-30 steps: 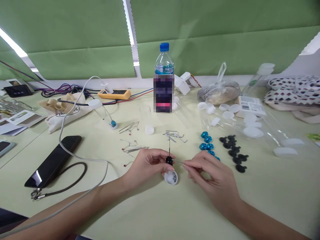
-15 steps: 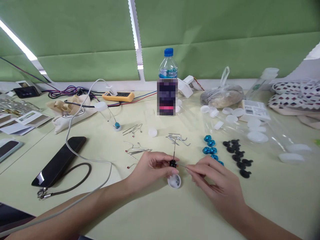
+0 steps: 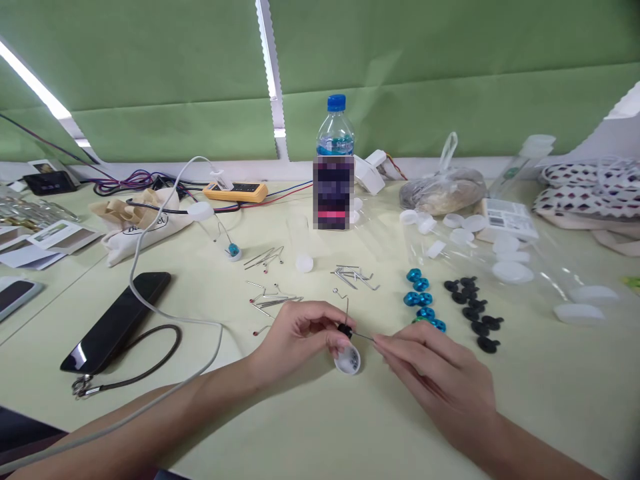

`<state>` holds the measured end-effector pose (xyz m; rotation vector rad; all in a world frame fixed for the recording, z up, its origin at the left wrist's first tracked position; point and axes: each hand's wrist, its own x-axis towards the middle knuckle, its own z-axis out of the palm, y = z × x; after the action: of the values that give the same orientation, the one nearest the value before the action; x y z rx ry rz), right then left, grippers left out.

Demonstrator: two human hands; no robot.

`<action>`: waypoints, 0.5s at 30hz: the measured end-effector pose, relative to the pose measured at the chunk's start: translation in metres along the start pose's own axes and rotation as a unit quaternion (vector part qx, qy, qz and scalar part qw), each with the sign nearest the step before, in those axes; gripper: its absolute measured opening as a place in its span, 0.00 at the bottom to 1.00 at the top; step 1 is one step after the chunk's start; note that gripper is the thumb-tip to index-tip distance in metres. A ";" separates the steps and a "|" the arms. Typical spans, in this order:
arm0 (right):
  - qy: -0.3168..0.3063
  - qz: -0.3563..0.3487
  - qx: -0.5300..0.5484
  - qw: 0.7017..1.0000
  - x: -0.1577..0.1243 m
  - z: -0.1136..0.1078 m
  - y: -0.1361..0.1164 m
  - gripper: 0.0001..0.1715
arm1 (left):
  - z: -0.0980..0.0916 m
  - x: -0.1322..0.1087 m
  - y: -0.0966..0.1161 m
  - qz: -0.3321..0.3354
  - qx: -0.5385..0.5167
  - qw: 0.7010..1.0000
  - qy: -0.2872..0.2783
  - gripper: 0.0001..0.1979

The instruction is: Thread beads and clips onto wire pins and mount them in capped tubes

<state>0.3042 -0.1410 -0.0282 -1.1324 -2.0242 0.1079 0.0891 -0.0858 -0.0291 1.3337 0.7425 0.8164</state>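
Note:
My left hand [image 3: 300,333] pinches a small black part [image 3: 344,329] with a thin wire standing up from it, just above a white cap [image 3: 348,360] on the table. My right hand [image 3: 440,380] pinches a thin metal pin [image 3: 364,336] whose tip meets the black part from the right. Blue beads [image 3: 420,299] and black pieces [image 3: 474,307] lie just behind my right hand. Loose pins [image 3: 356,276] and red-tipped wires [image 3: 270,299] lie behind my left hand.
A water bottle [image 3: 334,167] stands at the back centre. A black phone [image 3: 116,321] with a strap and a white cable [image 3: 150,293] lie at the left. White caps [image 3: 475,233], clear tubes and a plastic bag [image 3: 442,189] fill the right. A yellow meter [image 3: 236,192] sits at the back.
The black part has tilted so its wire leans left, and the pin in my right hand has stayed against it. Both hands have barely shifted.

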 end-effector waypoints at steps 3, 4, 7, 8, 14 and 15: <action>0.004 -0.002 0.021 1.000 0.000 0.000 -0.001 0.12 | 0.000 -0.001 0.002 0.015 0.000 1.000 -0.014 0.06; 0.006 -0.005 0.028 1.000 0.000 0.000 -0.001 0.13 | 0.000 -0.001 0.002 0.021 0.002 1.000 -0.018 0.06; 0.026 -0.020 0.050 0.998 -0.002 -0.001 -0.001 0.15 | 0.000 -0.002 0.005 0.032 0.007 0.999 -0.028 0.06; 0.030 -0.024 0.057 0.998 -0.003 -0.001 -0.002 0.15 | 0.000 -0.002 0.005 0.033 0.007 0.999 -0.031 0.06; 0.041 -0.037 0.050 0.997 -0.002 -0.004 -0.004 0.13 | -0.001 -0.003 0.004 0.020 0.003 0.999 -0.040 0.07; 0.044 -0.036 0.042 0.998 -0.001 -0.004 -0.005 0.11 | -0.001 -0.003 0.004 0.011 0.003 0.999 -0.041 0.06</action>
<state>0.3040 -0.1454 -0.0235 -0.9936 -1.9621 0.1052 0.0862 -0.0879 -0.0253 1.3739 0.6668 0.7726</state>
